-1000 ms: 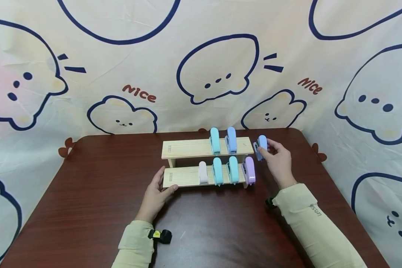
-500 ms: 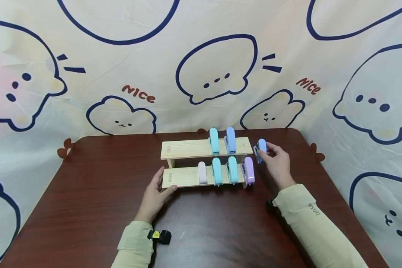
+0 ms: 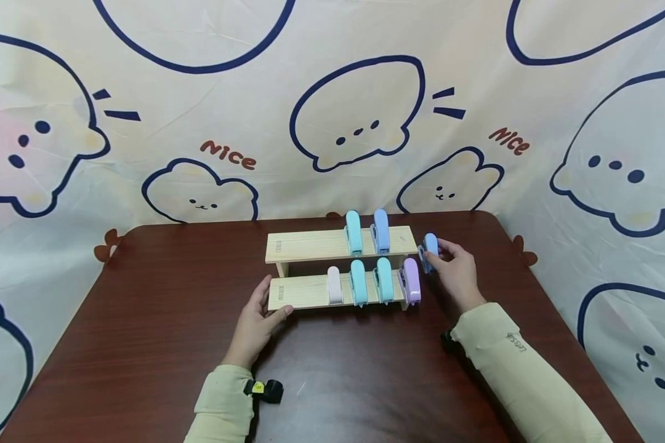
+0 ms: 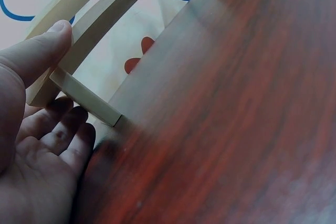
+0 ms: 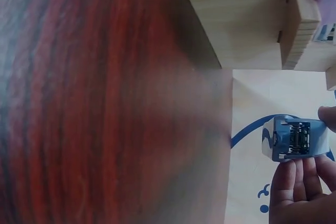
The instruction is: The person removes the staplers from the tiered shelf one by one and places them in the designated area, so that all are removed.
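A two-tier wooden rack (image 3: 305, 290) bears a row of small staplers. My left hand (image 3: 257, 323) grips the left end of its lower shelf, thumb on the front edge and fingers bent round behind, as the left wrist view also shows. Just right of the rack, my right hand (image 3: 459, 274) pinches a blue stapler (image 3: 431, 249) between thumb and fingers; the right wrist view shows its underside (image 5: 299, 139). On the upper shelf stand a teal stapler (image 3: 353, 232) and another blue stapler (image 3: 380, 231). The lower shelf carries a white stapler (image 3: 335, 285), two teal staplers (image 3: 358, 282) and a purple stapler (image 3: 410, 280).
The dark red-brown table (image 3: 161, 344) lies under the rack and both arms. Behind it and at both sides hangs a pale curtain (image 3: 360, 184) with cartoon outlines. A black wrist strap with a camera (image 3: 266, 391) sits on the left wrist.
My right hand, holding the blue stapler, has come slightly nearer to me along the rack's right side. The left hand and the staplers on the rack look unmoved.
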{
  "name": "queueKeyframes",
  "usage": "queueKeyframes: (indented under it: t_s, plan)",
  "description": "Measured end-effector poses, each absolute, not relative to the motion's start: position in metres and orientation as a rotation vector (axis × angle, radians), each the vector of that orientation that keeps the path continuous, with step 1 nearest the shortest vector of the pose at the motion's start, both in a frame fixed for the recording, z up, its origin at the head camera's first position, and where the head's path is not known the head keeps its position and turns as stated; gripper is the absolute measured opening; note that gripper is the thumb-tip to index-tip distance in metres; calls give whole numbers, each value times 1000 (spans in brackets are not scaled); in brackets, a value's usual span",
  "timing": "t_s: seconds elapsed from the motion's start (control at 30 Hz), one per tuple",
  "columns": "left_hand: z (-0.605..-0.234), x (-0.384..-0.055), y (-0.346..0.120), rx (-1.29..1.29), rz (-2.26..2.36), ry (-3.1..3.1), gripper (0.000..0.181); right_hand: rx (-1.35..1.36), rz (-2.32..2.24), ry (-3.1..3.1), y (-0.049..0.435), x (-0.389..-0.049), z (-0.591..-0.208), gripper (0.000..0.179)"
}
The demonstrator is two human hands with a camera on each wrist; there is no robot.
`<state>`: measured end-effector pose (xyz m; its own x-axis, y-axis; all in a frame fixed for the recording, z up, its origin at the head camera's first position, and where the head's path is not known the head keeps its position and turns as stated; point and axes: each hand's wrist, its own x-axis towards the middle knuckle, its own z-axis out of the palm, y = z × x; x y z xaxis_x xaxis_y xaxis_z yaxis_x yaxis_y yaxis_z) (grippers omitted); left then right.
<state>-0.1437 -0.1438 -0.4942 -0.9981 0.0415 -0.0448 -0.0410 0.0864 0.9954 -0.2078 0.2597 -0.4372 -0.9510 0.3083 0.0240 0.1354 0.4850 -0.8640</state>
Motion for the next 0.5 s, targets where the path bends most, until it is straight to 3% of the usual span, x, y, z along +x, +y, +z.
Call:
queueKeyframes:
  t_s: [0.5]
  plan:
    - [-493, -144, -143, -22, 2084, 2265, 90, -400, 1451, -2616, 262, -211, -449, 52]
